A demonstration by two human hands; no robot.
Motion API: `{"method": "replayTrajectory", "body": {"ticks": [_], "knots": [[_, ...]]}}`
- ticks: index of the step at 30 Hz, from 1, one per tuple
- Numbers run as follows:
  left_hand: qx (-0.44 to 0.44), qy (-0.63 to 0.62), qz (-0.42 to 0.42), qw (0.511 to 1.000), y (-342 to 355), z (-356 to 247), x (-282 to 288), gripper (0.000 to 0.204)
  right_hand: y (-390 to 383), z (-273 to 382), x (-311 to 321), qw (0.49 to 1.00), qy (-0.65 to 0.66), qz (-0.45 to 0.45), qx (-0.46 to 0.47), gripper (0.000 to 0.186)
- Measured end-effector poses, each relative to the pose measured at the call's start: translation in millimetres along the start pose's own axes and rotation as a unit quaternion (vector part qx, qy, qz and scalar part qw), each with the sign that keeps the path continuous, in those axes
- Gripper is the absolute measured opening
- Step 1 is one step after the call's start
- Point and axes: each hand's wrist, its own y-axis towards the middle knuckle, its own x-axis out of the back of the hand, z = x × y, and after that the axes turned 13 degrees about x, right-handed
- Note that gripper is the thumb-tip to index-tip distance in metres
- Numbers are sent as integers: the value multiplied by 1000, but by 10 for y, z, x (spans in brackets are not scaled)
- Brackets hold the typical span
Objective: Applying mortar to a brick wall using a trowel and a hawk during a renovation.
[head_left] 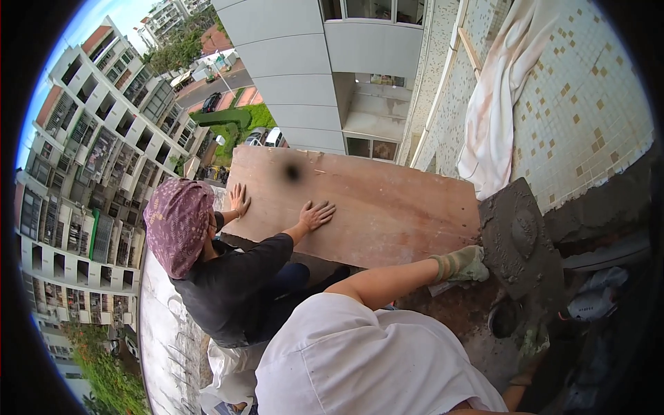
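My left hand (465,265), in a green-and-white work glove, reaches to the near right corner of a large plywood sheet (387,200). Its fingers are curled; what they hold is hidden. At the lower right, my gloved right hand (535,339) is closed round the narrow lower end of a grey mortar-covered board (519,228). A mound of wet mortar (524,232) lies on that board, just right of the plywood. A co-worker in a patterned purple head covering (178,225) and dark shirt presses both bare hands (317,216) flat on the plywood.
A tiled wall (581,104) with a draped white cloth (487,124) rises at the right. A dark round container (503,318) stands beneath the mortar board. At left runs a pale ledge (162,332), with a long drop to trees and buildings beyond.
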Motion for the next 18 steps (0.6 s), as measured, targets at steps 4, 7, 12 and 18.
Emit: {"method": "replayTrajectory", "body": {"ticks": [4,7,12,18], "knots": [[-8,78,-7,997,-139,235,-8,32,133,73,-147,999,41,-11,-19,36],[-28,42,6,999,16,601,12,35,260,174,-216,998,61,-6,-30,36],[25,88,-27,995,43,617,93,36,299,356,-251,994,81,16,-68,37],[63,20,35,997,-209,131,134,34,292,653,-308,992,120,14,-36,40]]}}
